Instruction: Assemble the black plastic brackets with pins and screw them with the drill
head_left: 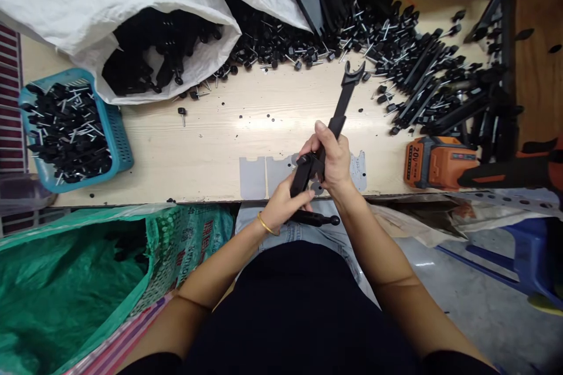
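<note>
Two hands (284, 202) (336, 159) | fingers (325, 133) clasping black forked bracket (342, 102) | orange battery (448, 164): "20V" | white sack (79, 6): Chinese characters

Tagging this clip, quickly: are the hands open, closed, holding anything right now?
Left hand: closed, holding the near part of a black jointed assembly.
Right hand: closed around the same assembly's forked arm.

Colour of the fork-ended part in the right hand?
The fork-ended part is black; it shows best in the head view.
</note>
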`<action>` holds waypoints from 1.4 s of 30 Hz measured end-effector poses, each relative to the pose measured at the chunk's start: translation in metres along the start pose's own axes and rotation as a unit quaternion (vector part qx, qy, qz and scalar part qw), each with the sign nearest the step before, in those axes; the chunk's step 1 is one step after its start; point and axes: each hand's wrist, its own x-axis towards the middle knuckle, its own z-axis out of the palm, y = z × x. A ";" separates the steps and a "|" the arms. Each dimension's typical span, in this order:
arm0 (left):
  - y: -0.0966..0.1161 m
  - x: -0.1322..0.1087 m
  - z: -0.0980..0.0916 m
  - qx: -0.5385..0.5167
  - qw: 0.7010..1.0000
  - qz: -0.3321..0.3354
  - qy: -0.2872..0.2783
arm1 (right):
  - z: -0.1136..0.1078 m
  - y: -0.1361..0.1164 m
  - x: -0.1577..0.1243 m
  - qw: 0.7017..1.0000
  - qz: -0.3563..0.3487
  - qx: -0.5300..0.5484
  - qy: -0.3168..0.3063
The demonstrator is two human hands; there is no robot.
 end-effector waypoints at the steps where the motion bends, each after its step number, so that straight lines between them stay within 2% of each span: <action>1: -0.002 0.003 0.003 -0.039 0.999 -0.021 -0.004 | 0.002 0.002 0.001 1.000 -0.008 0.001 0.003; 3: -0.005 0.009 0.007 -0.056 0.997 -0.039 0.026 | 0.004 0.005 0.003 1.000 -0.018 0.001 0.002; 5: -0.009 0.012 0.008 -0.015 0.998 -0.036 0.054 | 0.005 0.008 0.006 1.000 -0.013 -0.005 -0.012; 9: -0.016 0.012 -0.004 0.037 0.998 -0.043 0.023 | 0.003 0.013 0.010 0.999 0.017 -0.015 -0.031; 11: -0.016 0.013 -0.012 0.001 1.000 -0.031 -0.006 | 0.004 0.016 0.010 1.000 0.017 -0.016 -0.013; 13: -0.012 0.015 -0.018 -0.084 0.996 -0.017 -0.033 | 0.005 0.017 0.007 1.000 0.014 -0.023 0.008; 16: -0.003 0.020 -0.022 -0.190 0.980 -0.038 -0.037 | 0.008 0.018 -0.001 0.998 0.001 -0.040 0.039; 18: 0.002 0.024 -0.022 -0.197 0.979 -0.040 -0.027 | 0.010 0.018 -0.007 0.996 -0.024 -0.049 0.068; 23: 0.003 0.025 -0.021 -0.166 0.986 0.017 -0.024 | 0.010 0.017 -0.013 0.988 -0.076 -0.034 0.129; 25: 0.000 0.024 -0.017 -0.180 0.983 0.005 -0.031 | 0.009 0.013 -0.011 0.991 -0.064 -0.053 0.107; 28: -0.007 0.025 -0.010 -0.220 0.975 -0.027 -0.018 | 0.009 0.008 -0.006 0.995 -0.032 -0.091 0.038; 30: -0.011 0.029 -0.011 -0.214 0.976 -0.034 -0.017 | 0.008 0.009 -0.003 0.995 -0.027 -0.095 0.029; 33: -0.009 0.033 -0.028 -0.130 0.990 -0.028 -0.053 | 0.004 0.019 0.002 0.994 -0.029 -0.078 0.076; 35: -0.002 0.029 -0.041 -0.020 0.995 0.026 -0.094 | 0.000 0.028 0.009 0.990 -0.026 -0.055 0.127; 37: 0.006 0.021 -0.045 0.141 0.978 0.111 -0.107 | 0.000 0.033 0.017 0.983 -0.024 -0.023 0.182; 38: 0.009 0.018 -0.042 0.233 0.958 0.145 -0.087 | 0.002 0.034 0.020 0.978 -0.025 -0.005 0.206; 39: 0.011 0.015 -0.036 0.318 0.933 0.164 -0.038 | 0.005 0.035 0.021 0.975 -0.026 0.013 0.222; 40: 0.012 0.014 -0.028 0.386 0.907 0.168 0.025 | 0.010 0.035 0.022 0.973 -0.027 0.026 0.227; 42: 0.010 0.018 -0.015 0.458 0.862 0.159 0.148 | 0.019 0.033 0.018 0.977 -0.024 0.034 0.209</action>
